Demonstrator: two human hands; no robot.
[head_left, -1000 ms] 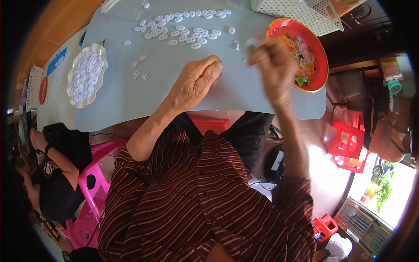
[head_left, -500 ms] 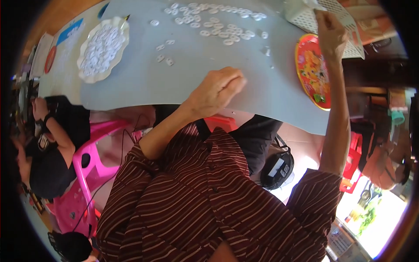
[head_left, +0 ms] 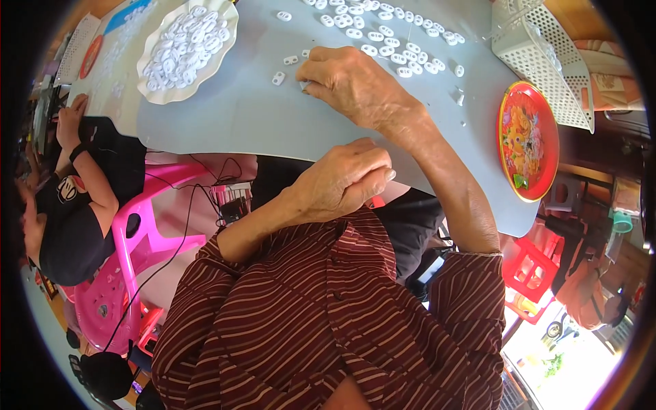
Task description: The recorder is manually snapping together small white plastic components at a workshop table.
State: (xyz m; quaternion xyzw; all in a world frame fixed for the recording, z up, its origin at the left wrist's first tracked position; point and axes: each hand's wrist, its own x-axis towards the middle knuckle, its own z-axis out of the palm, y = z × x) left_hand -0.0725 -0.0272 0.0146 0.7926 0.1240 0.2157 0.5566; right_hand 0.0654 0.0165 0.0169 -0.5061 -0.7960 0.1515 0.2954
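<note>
My left hand is closed near the table's front edge, thumb pressed to the curled index finger; whatever it may hold is hidden. Beyond it, my right hand reaches across the table. Its thumb and fingertips close about a small white two-holed plastic piece, which is partly covered. Beside those fingertips lie a few loose pieces of the same kind, one nearest to the left. Many more white oval pieces are scattered behind the right hand. A scalloped white dish at left is heaped with them.
A red round tray with a printed picture stands at the table's right edge, near a white perforated basket. A pink plastic chair is at left, with a black cable across it. Another person sits far left.
My right hand has come from the basket at the far right to the loose pieces at the middle. The left hand stays closed near the front edge. The view has shifted.
</note>
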